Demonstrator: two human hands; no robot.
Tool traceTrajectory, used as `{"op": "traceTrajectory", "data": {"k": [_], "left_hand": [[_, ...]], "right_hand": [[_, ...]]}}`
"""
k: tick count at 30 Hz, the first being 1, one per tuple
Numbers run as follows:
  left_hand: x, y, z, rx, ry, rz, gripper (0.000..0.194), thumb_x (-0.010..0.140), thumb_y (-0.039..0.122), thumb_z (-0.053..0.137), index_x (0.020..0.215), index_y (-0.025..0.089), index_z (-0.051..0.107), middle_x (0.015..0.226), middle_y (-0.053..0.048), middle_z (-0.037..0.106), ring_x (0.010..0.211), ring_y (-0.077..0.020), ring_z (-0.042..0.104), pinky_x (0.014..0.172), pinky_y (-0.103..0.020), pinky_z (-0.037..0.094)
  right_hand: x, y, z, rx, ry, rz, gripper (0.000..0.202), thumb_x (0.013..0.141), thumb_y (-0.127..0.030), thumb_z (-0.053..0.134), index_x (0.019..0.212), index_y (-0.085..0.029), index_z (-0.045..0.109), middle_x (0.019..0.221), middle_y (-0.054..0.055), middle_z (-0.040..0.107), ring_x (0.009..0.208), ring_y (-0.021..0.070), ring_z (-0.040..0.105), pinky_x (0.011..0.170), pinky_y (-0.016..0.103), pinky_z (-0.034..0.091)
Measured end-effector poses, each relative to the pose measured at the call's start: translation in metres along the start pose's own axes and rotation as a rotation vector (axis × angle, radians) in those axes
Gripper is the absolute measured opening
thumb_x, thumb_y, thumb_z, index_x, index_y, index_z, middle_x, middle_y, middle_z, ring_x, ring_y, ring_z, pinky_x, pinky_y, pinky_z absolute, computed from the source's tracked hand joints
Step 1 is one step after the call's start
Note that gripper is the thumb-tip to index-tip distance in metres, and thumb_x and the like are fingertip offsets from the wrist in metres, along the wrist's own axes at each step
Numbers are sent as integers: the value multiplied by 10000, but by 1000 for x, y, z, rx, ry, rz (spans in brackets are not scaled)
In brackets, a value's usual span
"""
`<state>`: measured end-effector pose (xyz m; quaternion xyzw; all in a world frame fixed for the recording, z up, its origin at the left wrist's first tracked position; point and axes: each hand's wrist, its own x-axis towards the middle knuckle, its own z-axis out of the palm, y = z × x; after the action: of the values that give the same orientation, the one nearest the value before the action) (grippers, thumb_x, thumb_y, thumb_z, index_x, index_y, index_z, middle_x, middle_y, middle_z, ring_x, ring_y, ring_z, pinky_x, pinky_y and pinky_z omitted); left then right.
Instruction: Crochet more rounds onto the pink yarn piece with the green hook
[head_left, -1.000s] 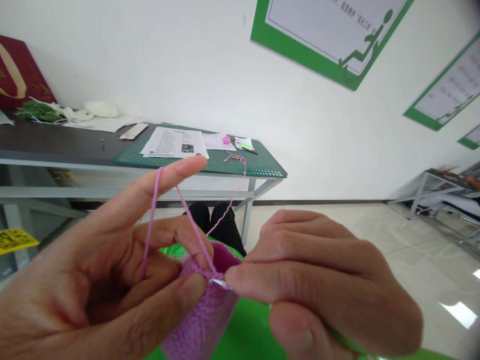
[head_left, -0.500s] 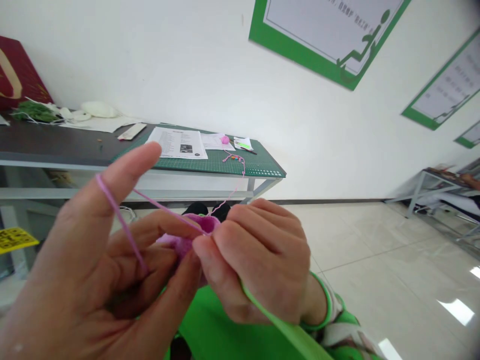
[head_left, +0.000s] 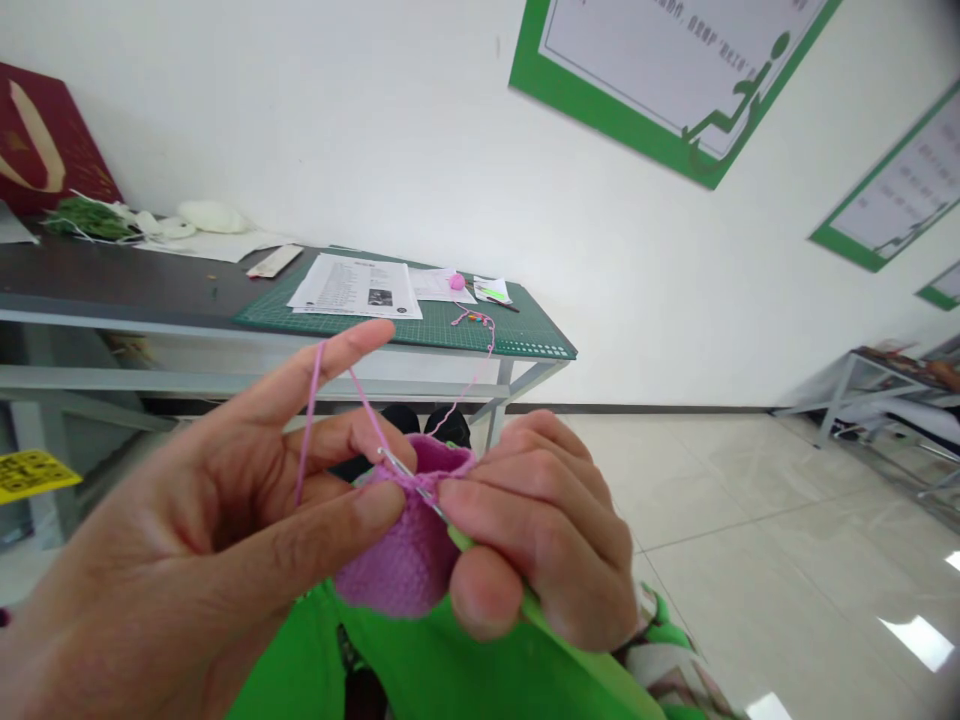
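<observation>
A pink crocheted piece (head_left: pixel 401 560), cup-shaped with its opening upward, is pinched at the rim between the thumb and fingers of my left hand (head_left: pixel 247 520). Pink yarn (head_left: pixel 311 415) loops over my raised left index finger and runs down to the rim. My right hand (head_left: pixel 547 530) is closed around a crochet hook (head_left: pixel 461 538) with a light green handle. The hook's metal tip passes through the rim, and its end touches the working yarn just beyond. Part of the handle is hidden by my right fingers.
A dark table (head_left: pixel 127 275) along the wall carries a green cutting mat (head_left: pixel 322 322), printed sheets (head_left: pixel 356 285) and a small pink yarn ball (head_left: pixel 457 282). A pink strand hangs from the table's edge. White and green yarn lies at the far left, beside a dark red bag (head_left: pixel 49 150).
My left index finger has moved right, and the crocheted piece has come into fuller view. My right hand has turned, so the hook's metal shaft now shows through the rim.
</observation>
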<state>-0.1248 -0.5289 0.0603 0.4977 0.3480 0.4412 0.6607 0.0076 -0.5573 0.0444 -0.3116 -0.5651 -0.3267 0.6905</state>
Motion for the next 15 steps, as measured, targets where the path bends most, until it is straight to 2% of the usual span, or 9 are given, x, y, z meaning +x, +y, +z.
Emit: {"op": "traceTrajectory", "data": {"k": [2,4,8,11,15], "left_hand": [[-1,0,1,-36,-11,-18,846,494,261,865,1267,405,552,587,50,648,396,-141,572,347,-186,511],[0,3,3,-58,-15,4,883,466,247,882,1274,385,553,563,55,637,340,-121,524,299,-169,480],[0,12,5,1,-100,11,888,504,270,879,1307,382,517,543,52,629,342,-145,552,296,-193,499],[0,11,3,77,-124,24,917,515,318,874,1336,398,472,548,40,651,353,-177,568,278,-230,492],[2,3,0,126,-82,81,921,528,366,861,1350,401,447,544,31,659,292,-146,502,221,-209,418]], "right_hand": [[4,-1,-7,7,-42,18,399,911,-299,533,558,-114,554,466,-28,500,439,73,525,436,252,399],[9,2,-16,29,-165,-30,352,890,-299,570,584,-126,571,459,-47,499,437,65,528,426,237,403],[19,4,-30,14,-228,-112,352,874,-245,573,542,-137,527,461,-56,499,426,42,479,437,227,421],[28,2,-37,24,-347,-88,407,873,-219,534,477,-144,479,480,-40,525,429,44,454,433,238,414],[37,2,-45,41,-518,-31,446,900,-245,489,465,-146,501,493,-23,539,429,52,451,444,253,412]]}}
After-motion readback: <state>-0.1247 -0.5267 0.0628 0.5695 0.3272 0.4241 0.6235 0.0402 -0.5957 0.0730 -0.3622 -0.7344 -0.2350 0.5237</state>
